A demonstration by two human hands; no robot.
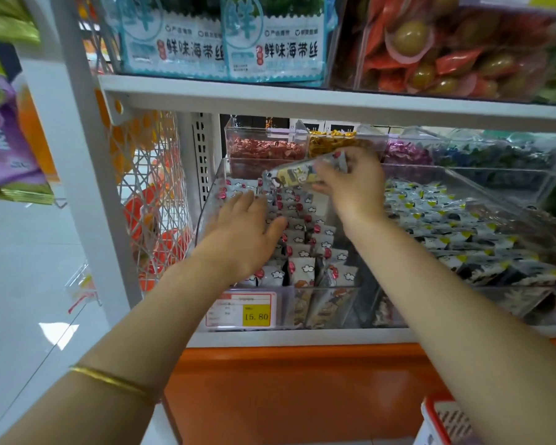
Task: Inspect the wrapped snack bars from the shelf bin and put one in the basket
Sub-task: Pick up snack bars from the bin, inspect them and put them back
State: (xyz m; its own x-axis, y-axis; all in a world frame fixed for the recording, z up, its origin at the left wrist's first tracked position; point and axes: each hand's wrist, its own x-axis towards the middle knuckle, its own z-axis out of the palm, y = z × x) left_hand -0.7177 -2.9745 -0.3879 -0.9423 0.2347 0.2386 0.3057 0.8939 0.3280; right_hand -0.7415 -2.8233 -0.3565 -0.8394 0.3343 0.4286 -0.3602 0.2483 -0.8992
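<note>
Before both my hands stands the white metal shelf unit (270, 97), its middle level reaching past them on either side. On that level sits the wide clear plastic bin (206, 200), with its near wall just below my wrists and its left wall beside my left hand (244, 232). Rows of small white wrapped snack bars with red dots (302, 252) fill it, standing on edge.

My left hand lies palm down on those rows, fingers straight and a little spread, pointing away from me; it grips nothing. My right hand (350, 184) is raised above the far part of the bin, higher and farther back than the left. Its fingers and thumb pinch one end of a single wrapped snack bar (297, 175), pale with a yellow and dark printed picture. The bar sticks out leftward from my fingertips, tilted slightly, clear of the rows beneath and just beyond my left fingertips. Blur hides its finer print.

Right of my right forearm lies a neighbouring bin of yellow-cornered packets (430, 213). Under that forearm, low and near me, a corner of the red-rimmed basket (430, 419) shows, well apart from the held bar. Below my left wrist, on the bin's front, is a red-bordered price tag with a yellow panel (247, 308). A thin gold bangle (109, 380) circles my left forearm.
</note>
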